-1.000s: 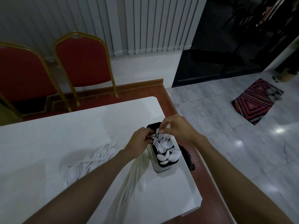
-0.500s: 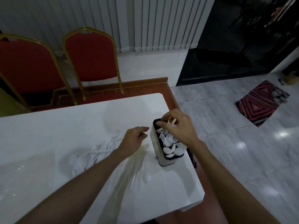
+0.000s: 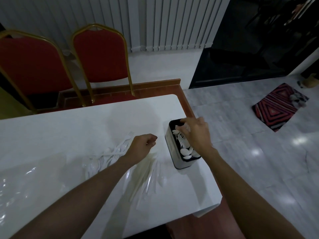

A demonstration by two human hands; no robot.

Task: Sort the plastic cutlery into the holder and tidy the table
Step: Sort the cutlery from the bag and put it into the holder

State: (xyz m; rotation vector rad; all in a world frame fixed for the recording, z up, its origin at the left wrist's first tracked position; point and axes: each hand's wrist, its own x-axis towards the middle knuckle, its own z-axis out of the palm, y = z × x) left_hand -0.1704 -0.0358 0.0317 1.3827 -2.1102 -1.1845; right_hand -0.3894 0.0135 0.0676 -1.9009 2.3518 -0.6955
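Note:
A black-and-silver cutlery holder (image 3: 173,152) stands near the right edge of the white table (image 3: 69,131), holding white plastic forks and spoons. My right hand (image 3: 196,133) reaches into its far end, fingers curled around the white cutlery there. My left hand (image 3: 142,146) hovers just left of the holder, fingers loosely curled with nothing visible in them. A pile of white plastic forks and spoons (image 3: 107,156) lies left of that hand. Several white plastic knives (image 3: 148,175) lie under my left wrist.
Two red chairs with gold frames (image 3: 100,61) stand behind the table. Beyond the table's right edge is a wooden rim, then grey tiled floor with a red patterned mat (image 3: 279,107). Clear plastic wrap (image 3: 20,178) lies at the table's left.
My left hand has drawn back from the holder to the left and curled. My right hand has pushed deeper into the holder's far end. The view has shifted slightly.

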